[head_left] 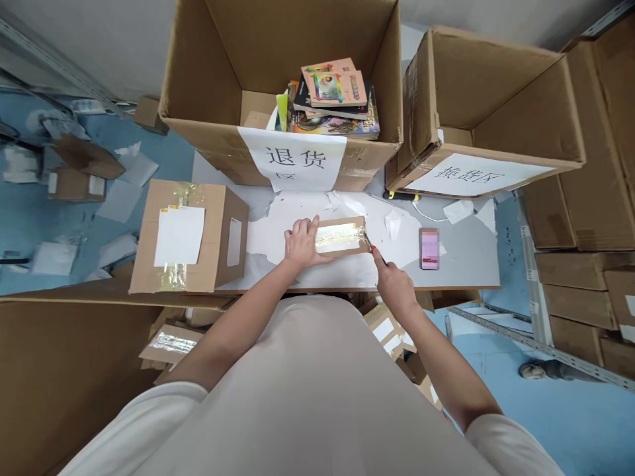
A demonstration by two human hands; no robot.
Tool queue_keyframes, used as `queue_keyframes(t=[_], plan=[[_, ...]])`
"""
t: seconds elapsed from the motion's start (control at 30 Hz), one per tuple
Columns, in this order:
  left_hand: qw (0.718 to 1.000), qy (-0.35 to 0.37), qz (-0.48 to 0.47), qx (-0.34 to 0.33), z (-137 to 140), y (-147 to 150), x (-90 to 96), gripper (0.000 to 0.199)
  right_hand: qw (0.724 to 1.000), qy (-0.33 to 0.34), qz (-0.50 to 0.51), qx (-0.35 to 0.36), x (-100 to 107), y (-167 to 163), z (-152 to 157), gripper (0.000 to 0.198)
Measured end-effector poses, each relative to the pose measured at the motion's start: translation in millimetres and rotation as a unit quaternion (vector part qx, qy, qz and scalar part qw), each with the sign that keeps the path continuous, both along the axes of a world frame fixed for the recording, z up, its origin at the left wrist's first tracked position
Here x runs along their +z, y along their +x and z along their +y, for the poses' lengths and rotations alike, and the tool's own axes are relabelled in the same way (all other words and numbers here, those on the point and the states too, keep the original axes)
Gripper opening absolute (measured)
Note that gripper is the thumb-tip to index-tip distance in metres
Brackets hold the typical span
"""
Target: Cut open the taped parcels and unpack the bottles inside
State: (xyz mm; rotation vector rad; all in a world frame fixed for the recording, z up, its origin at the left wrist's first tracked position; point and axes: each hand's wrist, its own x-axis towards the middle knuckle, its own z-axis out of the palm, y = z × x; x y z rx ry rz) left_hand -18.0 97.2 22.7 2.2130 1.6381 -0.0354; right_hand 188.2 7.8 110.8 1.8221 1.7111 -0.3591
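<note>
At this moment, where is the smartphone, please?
In the head view, the smartphone lies on the right side of the worktable, right of the right hand and nearer the person than the yellow-and-black handle.

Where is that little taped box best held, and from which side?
Probably by its left end, coming from the left, as the left hand does: the small box lies flat and is longer than wide, so one hand can span its narrower width, away from the apparent cutter in the right hand at the opposite end.
</note>
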Motion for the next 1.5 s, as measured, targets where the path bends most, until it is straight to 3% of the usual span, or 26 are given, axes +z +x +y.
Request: queue_keyframes(t=[0.3,0.57,0.73,0.83,0.9,0.97,1.03,1.1,1.2,1.33,1.43,1.5], plan=[[1.000,-0.013,0.025,-0.008,-2.4,1.6,3.2,0.109,1.000,-0.016,-0.016,0.008,14.2,-2.0,-8.6,0.076],[1.000,-0.004,0.010,-0.014,1.4,-0.3,-1.7,0.108,0.999,-0.041,-0.002,-0.013,3.0,-3.4,-29.5,0.071],[1.000,-0.006,0.007,-0.015,2.2,0.5,-0.6,0.111,0.998,0.003,0.012,-0.054,11.4,15.5,-43.1,0.072],[0.999,-0.004,0.008,0.032,-3.0,5.9,0.0,0.114,0.986,0.091,0.080,-0.117,15.7,31.8,-51.9,0.063],[0.995,-0.004,0.012,0.102,-10.4,8.9,-0.2,0.117,0.950,0.144,0.200,-0.189,5.5,32.0,-51.6,0.059],[0.987,-0.010,0.014,0.161,-20.8,8.3,-0.6,0.116,0.878,0.164,0.358,-0.270,-16.3,18.9,-44.0,0.059],[0.985,-0.019,0.010,0.169,-33.8,3.1,-1.4,0.103,0.790,0.168,0.485,-0.336,-43.0,-3.3,-30.5,0.057],[0.990,-0.029,-0.002,0.141,-48.8,-5.1,-3.0,0.077,0.733,0.158,0.553,-0.363,-66.4,-25.4,-15.3,0.050],[0.991,-0.046,-0.045,0.115,-72.1,-16.8,-8.7,0.052,0.706,0.148,0.587,-0.367,-86.5,-41.5,2.6,0.042],[0.981,-0.050,-0.131,0.137,-85.9,-24.2,-18.6,0.050,0.683,0.140,0.613,-0.372,-92.5,-32.6,9.5,0.039],[0.963,-0.058,-0.186,0.185,-63.8,-28.3,-21.3,0.060,0.631,0.155,0.648,-0.398,-91.5,-24.1,-2.9,0.040],[0.950,-0.061,-0.232,0.202,-31.9,-32.5,-21.0,0.061,0.572,0.168,0.667,-0.447,-91.3,-22.3,-19.7,0.042]])
